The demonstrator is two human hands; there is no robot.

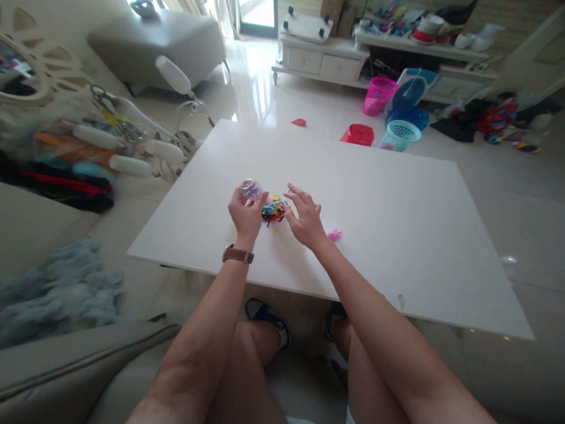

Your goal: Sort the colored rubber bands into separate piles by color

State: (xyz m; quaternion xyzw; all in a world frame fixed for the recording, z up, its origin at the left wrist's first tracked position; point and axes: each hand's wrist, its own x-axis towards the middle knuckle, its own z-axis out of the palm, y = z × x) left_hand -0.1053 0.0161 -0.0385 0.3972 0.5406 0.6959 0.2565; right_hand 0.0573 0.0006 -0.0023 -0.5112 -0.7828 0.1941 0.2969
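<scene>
My left hand [245, 215], with a brown-strapped watch at the wrist, is closed around a small clear plastic container [251, 188] that has pinkish and bluish contents. It is tilted just above the table. Beside it on the table lies a loose pile of small multicoloured bands or strips [274, 211], too small to make out exactly. At the right edge of this pile is my right hand [305, 217], its fingers apart and nothing visible between them. To the right of that hand rests a small pink object [334, 235], its kind unclear.
The white table [397, 212] spans the middle of the view. Beyond it are a red bin [358, 135], a light blue basket [401, 135] and a pink basket [378, 95] on the floor. A white lamp-like fixture [165, 150] stands at the left edge.
</scene>
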